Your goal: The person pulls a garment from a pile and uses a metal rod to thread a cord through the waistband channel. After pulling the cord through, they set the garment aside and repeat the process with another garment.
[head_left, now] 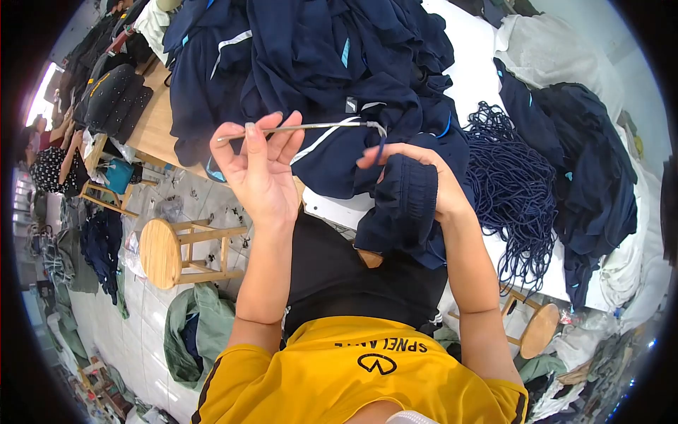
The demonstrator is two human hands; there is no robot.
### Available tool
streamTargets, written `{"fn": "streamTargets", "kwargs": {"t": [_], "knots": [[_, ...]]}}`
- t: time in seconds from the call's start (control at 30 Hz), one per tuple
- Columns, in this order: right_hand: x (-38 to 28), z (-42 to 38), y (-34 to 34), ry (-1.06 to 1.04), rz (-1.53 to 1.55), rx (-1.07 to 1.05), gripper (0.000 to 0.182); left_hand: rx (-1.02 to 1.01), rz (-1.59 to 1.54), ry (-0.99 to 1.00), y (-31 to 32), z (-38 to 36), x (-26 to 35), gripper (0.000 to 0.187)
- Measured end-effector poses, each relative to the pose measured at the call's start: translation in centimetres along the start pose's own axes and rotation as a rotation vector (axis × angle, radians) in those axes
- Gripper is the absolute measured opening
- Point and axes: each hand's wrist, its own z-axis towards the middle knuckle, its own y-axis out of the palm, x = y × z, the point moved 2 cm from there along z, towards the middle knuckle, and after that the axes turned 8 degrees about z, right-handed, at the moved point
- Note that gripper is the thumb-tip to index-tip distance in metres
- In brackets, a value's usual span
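My left hand [264, 169] is raised over the table, with a thin metal threading rod [304, 128] pinched between thumb and fingers. The rod points right, and a dark navy cord [382, 145] hangs at its hooked tip. Around the elastic waistband [413, 194] of a navy garment, my right hand [441, 180] is closed. Its index finger reaches toward the rod's tip and the cord, slightly blurred. Part of this garment hangs down in front of my lap. Behind both hands lies a heap of navy garments [296, 63] with white and light-blue trim.
A tangled bundle of navy cords [510, 187] lies on the white table [474, 53] at right. More navy garments [600, 152] hang over its right side. Wooden stools [159, 253] and a green cloth [201, 332] are at lower left. Other people [53, 166] are at far left.
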Motion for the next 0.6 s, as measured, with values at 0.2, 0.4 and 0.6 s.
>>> {"fn": "streamTargets", "kwargs": {"t": [0.2,0.4,0.6], "knots": [[0.4,-0.5,-0.8,0.058,0.122,0.155,0.015,-0.094,0.02,0.046,1.5,-2.0,-0.7,0.016],[0.4,-1.5,0.1,0.038,-0.112,-0.099,0.008,-0.164,0.181,0.157,2.7,-2.7,-1.6,0.015],[-2.0,-1.8,-2.0,-0.423,-0.677,0.249,0.024,0.004,0.223,0.244,1.6,-2.3,-3.0,0.013]]}}
